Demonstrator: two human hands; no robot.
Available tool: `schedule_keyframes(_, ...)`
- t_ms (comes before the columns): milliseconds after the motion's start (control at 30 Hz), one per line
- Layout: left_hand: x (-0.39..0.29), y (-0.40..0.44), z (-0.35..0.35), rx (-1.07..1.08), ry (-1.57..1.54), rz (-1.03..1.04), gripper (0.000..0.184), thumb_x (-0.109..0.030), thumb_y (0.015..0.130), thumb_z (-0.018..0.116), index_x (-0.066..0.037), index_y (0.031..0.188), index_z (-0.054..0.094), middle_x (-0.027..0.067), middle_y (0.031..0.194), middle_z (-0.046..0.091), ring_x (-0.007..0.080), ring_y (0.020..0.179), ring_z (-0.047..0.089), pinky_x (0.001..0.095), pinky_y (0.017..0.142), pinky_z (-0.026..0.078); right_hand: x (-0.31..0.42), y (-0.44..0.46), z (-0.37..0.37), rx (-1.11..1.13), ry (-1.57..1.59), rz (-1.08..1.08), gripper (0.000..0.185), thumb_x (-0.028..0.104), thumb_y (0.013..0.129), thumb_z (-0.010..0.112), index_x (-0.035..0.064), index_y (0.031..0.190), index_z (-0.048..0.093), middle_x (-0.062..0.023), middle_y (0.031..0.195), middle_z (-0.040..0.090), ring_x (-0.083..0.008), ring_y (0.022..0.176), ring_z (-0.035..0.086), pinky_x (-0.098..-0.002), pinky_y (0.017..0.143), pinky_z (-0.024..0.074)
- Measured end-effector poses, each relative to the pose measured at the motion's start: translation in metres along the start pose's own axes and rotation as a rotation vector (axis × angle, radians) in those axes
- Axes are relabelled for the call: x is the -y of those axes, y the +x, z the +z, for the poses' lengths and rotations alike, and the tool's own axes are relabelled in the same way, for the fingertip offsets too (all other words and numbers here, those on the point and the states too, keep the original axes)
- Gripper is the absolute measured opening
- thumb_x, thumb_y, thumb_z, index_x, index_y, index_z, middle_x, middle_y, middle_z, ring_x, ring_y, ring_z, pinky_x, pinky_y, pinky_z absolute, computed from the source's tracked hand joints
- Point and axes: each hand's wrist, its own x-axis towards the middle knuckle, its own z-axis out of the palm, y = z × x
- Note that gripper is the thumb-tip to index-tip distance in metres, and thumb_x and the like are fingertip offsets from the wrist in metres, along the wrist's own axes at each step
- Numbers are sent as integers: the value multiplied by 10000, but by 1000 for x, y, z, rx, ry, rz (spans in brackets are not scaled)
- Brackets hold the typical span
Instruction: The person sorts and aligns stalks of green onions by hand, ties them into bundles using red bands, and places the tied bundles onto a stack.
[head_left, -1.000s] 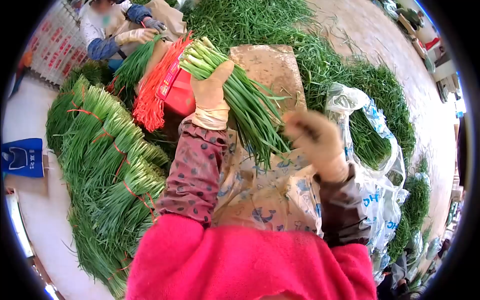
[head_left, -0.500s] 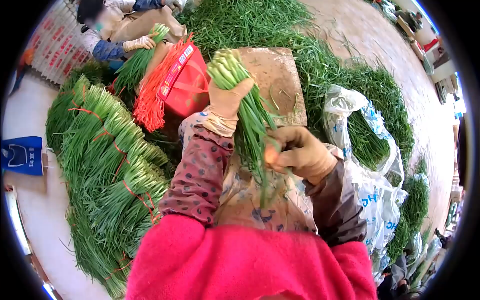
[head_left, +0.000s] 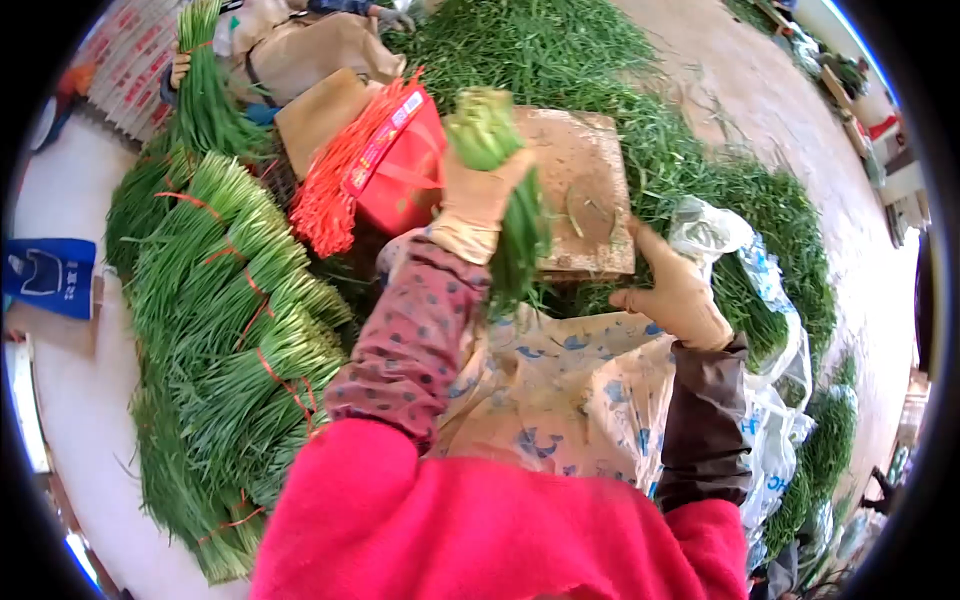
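My gloved left hand (head_left: 485,195) is wrapped round a bunch of what look like garlic chives (head_left: 482,125). The pale cut ends point up and away from me, and the leaves hang below the hand, blurred by motion. My gloved right hand (head_left: 680,295) is open and holds nothing, with thumb and fingers apart. It hovers by the near right corner of a brown, soil-marked board (head_left: 580,190). Left of the bunch, a red bag (head_left: 405,165) carries a thick sheaf of red ties (head_left: 335,190).
Tied bunches of chives (head_left: 235,300) are stacked at my left. Loose greens (head_left: 530,50) lie beyond the board and down the right, around a clear plastic bag (head_left: 785,340). A co-worker's gloved hand (head_left: 180,70) holds a tied bunch (head_left: 205,95) at upper left. A patterned apron (head_left: 560,400) covers my lap.
My right hand has left the leaves, moved right and opened. My left hand still grips the bunch, shifted slightly right in view. The co-worker's bunch has moved left, upright over the stack.
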Motion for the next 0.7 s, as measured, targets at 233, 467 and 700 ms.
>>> schedule_keyframes(233,-29,-48,58,62,-540,-230,309,68,761,671,-37,1048,622,55,958,667,168,888,645,310,803,532,49,40,51,-228,523,-232,1359,295,504,909,34,1511,35,-187,1502,315,-266,1359,365,-341,1052,361)
schedule_keyframes(467,5,-67,16,194,-353,-358,545,-93,765,750,-49,1258,522,40,1038,635,150,950,606,322,857,492,20,38,101,-44,826,-88,1021,139,618,842,8,1452,268,-150,1304,510,-239,1180,522,-344,985,427)
schedule_keyframes(700,56,-54,-162,-544,-205,-267,321,-131,879,646,-33,1150,506,183,919,685,213,738,651,303,644,522,-20,25,106,24,1137,231,688,-51,606,781,51,1223,492,-55,951,635,-149,771,616,-275,628,516)
